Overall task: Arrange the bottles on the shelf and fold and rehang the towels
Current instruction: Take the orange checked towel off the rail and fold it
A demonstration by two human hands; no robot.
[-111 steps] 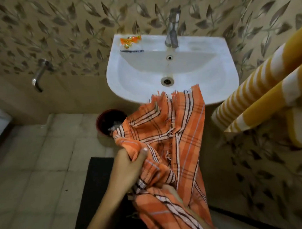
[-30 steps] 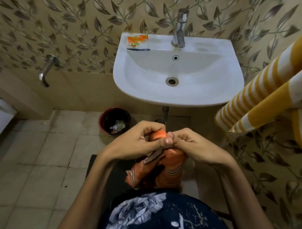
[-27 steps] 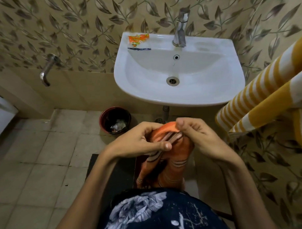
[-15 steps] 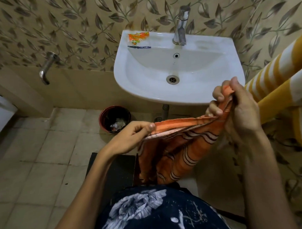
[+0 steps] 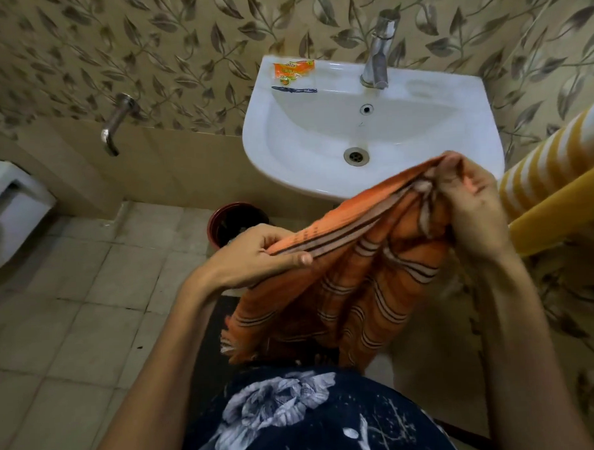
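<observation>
An orange checked towel (image 5: pixel 351 290) with dark and white stripes hangs doubled between my hands in front of the sink. My left hand (image 5: pixel 256 256) pinches its top edge at the left end. My right hand (image 5: pixel 470 202) grips the bunched other end higher up, near the sink's front rim. The cloth drapes down toward my dark floral shirt. A yellow and white striped towel (image 5: pixel 553 168) hangs at the right edge. No bottles or shelf are in view.
A white sink (image 5: pixel 286 151) with a chrome tap (image 5: pixel 379 53) is fixed to the leaf-patterned wall; an orange sachet (image 5: pixel 293 71) lies on its rim. A dark red bin (image 5: pixel 231 223) stands below. A wall spout (image 5: pixel 117 123) and white toilet (image 5: pixel 9 208) are left. A black mat covers tiles.
My hands were together on the bunched towel; they have drawn apart, the right rising toward the sink rim, stretching the top edge between them.
</observation>
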